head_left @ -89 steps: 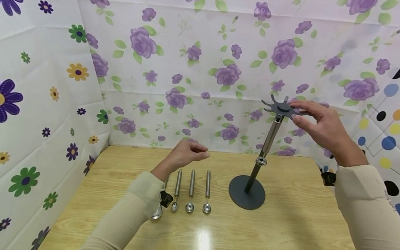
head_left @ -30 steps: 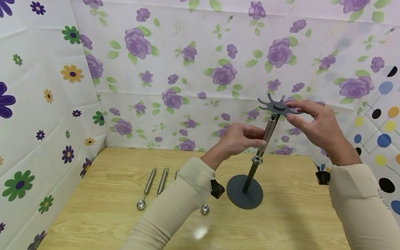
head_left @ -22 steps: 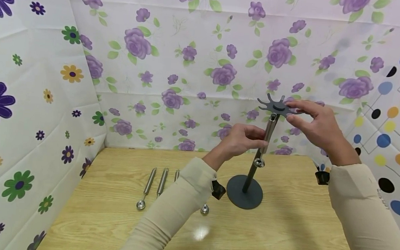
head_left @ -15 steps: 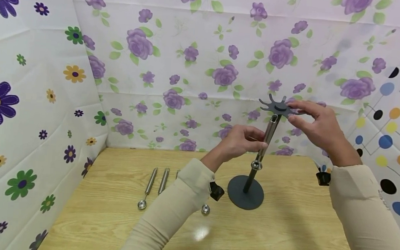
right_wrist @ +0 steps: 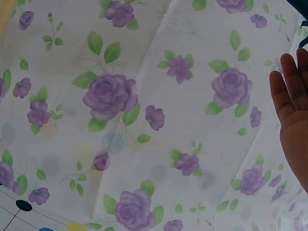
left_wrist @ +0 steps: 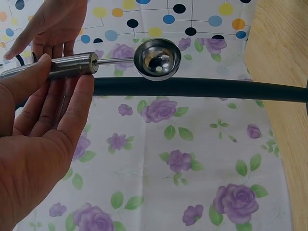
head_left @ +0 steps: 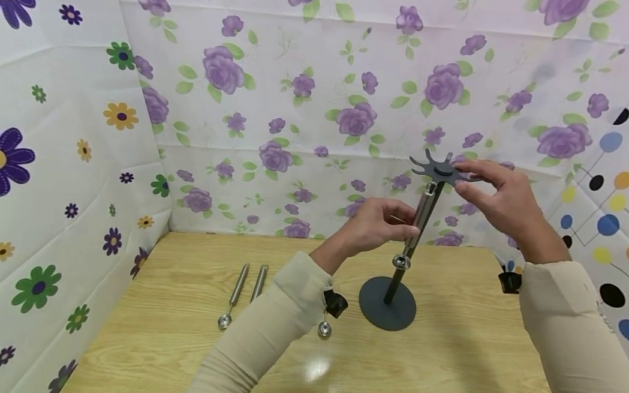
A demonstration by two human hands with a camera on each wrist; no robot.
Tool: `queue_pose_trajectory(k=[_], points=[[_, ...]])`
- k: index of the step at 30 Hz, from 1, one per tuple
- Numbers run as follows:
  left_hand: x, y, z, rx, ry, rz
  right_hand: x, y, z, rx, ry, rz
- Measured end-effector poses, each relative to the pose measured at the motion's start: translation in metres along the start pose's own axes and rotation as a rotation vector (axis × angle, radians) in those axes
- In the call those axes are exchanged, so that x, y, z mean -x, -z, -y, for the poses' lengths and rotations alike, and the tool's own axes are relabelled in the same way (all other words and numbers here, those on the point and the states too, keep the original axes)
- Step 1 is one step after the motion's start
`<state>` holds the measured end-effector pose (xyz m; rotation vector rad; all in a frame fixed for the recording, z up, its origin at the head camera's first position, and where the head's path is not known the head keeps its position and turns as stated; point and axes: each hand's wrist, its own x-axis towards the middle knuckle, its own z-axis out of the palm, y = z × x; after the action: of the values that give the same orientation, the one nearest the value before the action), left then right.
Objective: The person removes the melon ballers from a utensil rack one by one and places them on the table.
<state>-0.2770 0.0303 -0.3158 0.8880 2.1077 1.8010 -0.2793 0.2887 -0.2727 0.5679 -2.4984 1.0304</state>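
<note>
My left hand [head_left: 372, 225] pinches the handle of a steel melon baller [head_left: 421, 218] between thumb and fingers, its scoop hanging downward beside the pole. In the left wrist view the melon baller [left_wrist: 159, 60] shows a round bowl with a small hole. A dark utensil stand [head_left: 387, 303] has a round base, a slim pole and a top with several curved hooks. Whether the handle's upper end sits on a hook I cannot tell. At the stand's top, my right hand [head_left: 509, 202] grips the hooks' right side with thumb and fingers; the right wrist view catches only part of it.
On the wooden table [head_left: 154, 343] left of the stand lie a scoop [head_left: 224, 321], another handle [head_left: 259, 282] and a further scoop [head_left: 324, 329]. My left forearm covers part of them. A flowered cloth [head_left: 297, 129] hangs behind the table, with patterned cloths at both sides.
My left hand has moved right from above the table tools to the melon baller at the stand and taken its handle. The melon baller's scoop has shifted slightly left and down. The right hand stays put.
</note>
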Motion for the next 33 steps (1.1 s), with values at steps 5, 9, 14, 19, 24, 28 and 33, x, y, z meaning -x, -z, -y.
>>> queue_pose_trajectory(k=[5,9,14,19,24,28,33], points=[[0.006,0.007,0.002,-0.032,0.011,0.003,0.0,0.0,-0.001,-0.006,0.0,0.0],[0.011,0.016,0.007,-0.068,0.024,-0.008,0.0,-0.001,-0.002,-0.011,0.007,-0.001],[0.019,0.029,0.014,-0.068,0.051,-0.04,0.0,0.0,-0.002,-0.009,0.003,-0.001],[0.03,0.043,0.023,-0.08,0.087,-0.082,0.0,0.0,-0.002,-0.004,-0.012,0.006],[0.04,0.054,0.029,-0.087,0.124,-0.124,0.0,0.0,-0.002,0.01,-0.024,0.002],[0.046,0.061,0.033,-0.096,0.126,-0.141,0.0,-0.001,-0.003,0.032,-0.019,-0.012],[0.054,0.07,0.037,-0.095,0.134,-0.167,0.001,-0.002,-0.003,0.033,-0.005,-0.027]])
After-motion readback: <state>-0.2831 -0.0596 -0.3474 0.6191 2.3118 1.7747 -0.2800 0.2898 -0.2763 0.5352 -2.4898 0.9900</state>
